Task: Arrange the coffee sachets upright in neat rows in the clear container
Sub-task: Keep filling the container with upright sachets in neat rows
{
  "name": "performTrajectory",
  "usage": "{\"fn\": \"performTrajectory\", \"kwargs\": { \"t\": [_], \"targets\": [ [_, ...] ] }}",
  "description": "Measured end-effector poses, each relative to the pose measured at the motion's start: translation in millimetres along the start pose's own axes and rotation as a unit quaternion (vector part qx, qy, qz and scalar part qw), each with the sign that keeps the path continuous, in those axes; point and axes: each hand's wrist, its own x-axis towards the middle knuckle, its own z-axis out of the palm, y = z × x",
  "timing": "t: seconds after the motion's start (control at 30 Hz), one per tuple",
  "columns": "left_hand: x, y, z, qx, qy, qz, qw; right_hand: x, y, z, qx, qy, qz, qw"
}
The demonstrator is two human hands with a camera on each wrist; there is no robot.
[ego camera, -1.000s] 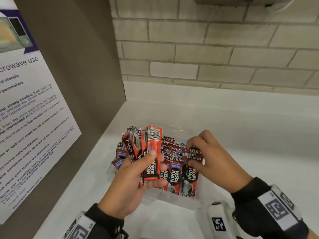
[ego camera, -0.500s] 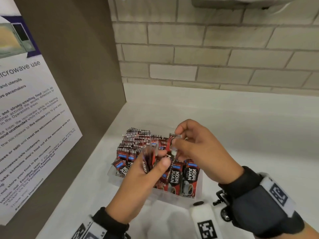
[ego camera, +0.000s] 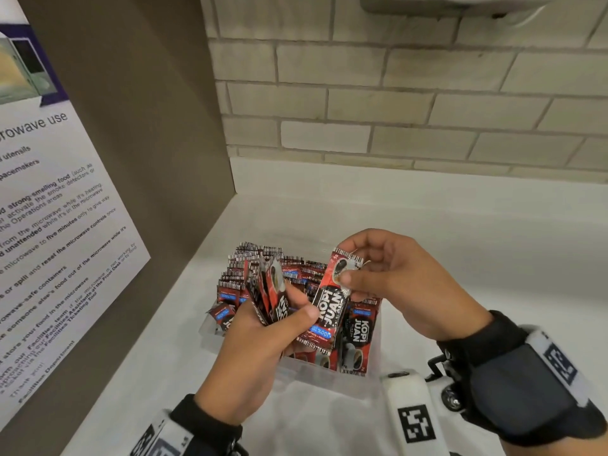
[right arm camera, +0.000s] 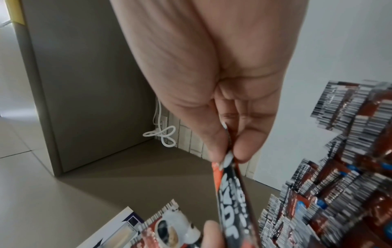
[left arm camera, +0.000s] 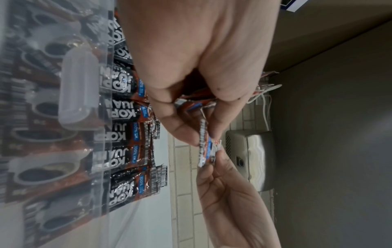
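Observation:
A clear container [ego camera: 329,378] on the white counter holds several red and black coffee sachets [ego camera: 289,274], most of them upright in rows. My left hand [ego camera: 291,312] grips a fanned bunch of sachets [ego camera: 268,291] above the container's left half. My right hand [ego camera: 350,268] pinches one sachet [ego camera: 330,304] by its top end, and it hangs slanted beside the bunch. In the left wrist view my left hand [left arm camera: 191,107] curls round its sachets, and the single sachet [left arm camera: 204,147] sits edge-on. In the right wrist view thumb and fingers of my right hand [right arm camera: 228,154] clamp the sachet [right arm camera: 233,198].
A brown side panel with a microwave notice [ego camera: 56,232] stands close on the left. A brick wall [ego camera: 394,110] runs behind the counter [ego camera: 477,258], with a metal fixture [ego camera: 444,4] above. A white cable [right arm camera: 162,134] hangs by a socket.
My right hand has lifted one sachet out of the container and brought it beside the left hand's bunch. The left hand's sachets have turned from flat-facing to edge-on.

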Motion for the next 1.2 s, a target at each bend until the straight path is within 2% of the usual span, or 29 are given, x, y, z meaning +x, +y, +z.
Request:
{"fn": "performTrajectory", "kwargs": {
  "t": [0.13, 0.23, 0.3, 0.37, 0.4, 0.47, 0.53, 0.63, 0.73, 0.8, 0.87, 1.03, 1.2],
  "targets": [
    [0.1, 3.2, 2.4, -0.024, 0.009, 0.002, 1.0, 0.1, 2.3, -2.8, 0.048, 0.032, -0.007, 0.998],
    [2.6, 6.0, 2.3, -0.033, 0.044, 0.013, 0.998, -3.2, 3.8, -2.7, 0.065, 0.027, 0.023, 0.997],
    [5.0, 9.6, -1.6, -0.005, 0.059, 0.034, 0.998, -9.0, 2.7, -4.1, -0.023, -0.018, 0.034, 0.999],
    [8.1, 13.8, -6.9, 0.083, 0.038, 0.062, 0.994, -15.3, -1.1, -6.1, -0.204, -0.069, 0.018, 0.976],
    [9.2, 15.8, -8.2, 0.137, 0.015, 0.071, 0.988, -17.5, -3.6, -5.9, -0.261, -0.077, 0.005, 0.962],
    [10.3, 18.1, -7.0, 0.222, -0.03, 0.078, 0.971, -18.5, -8.5, -3.8, -0.284, -0.082, -0.019, 0.955],
    [9.4, 18.6, -1.6, 0.238, -0.049, 0.078, 0.967, -17.6, -10.5, -0.1, -0.276, -0.117, -0.032, 0.953],
    [8.9, 15.3, 3.3, 0.189, -0.023, 0.089, 0.978, -17.6, -8.4, -2.8, -0.266, -0.136, -0.041, 0.953],
    [12.4, 13.3, -4.0, 0.111, 0.047, 0.059, 0.991, -17.9, -3.8, -15.5, -0.239, -0.072, -0.052, 0.967],
    [14.8, 12.3, -13.2, 0.06, 0.067, 0.031, 0.995, -16.2, 3.7, -20.9, -0.227, -0.025, -0.056, 0.972],
    [15.4, 13.0, -17.2, 0.011, 0.061, 0.012, 0.998, -14.8, 15.7, -20.6, -0.301, -0.006, -0.075, 0.951],
    [12.4, 12.4, -18.9, -0.066, 0.043, -0.021, 0.997, -19.0, 45.7, -8.3, -0.488, -0.05, -0.078, 0.868],
    [12.8, 12.0, -22.0, -0.106, 0.029, -0.034, 0.993, -11.4, 55.8, -2.6, -0.529, 0.014, -0.12, 0.84]
  ]
}}
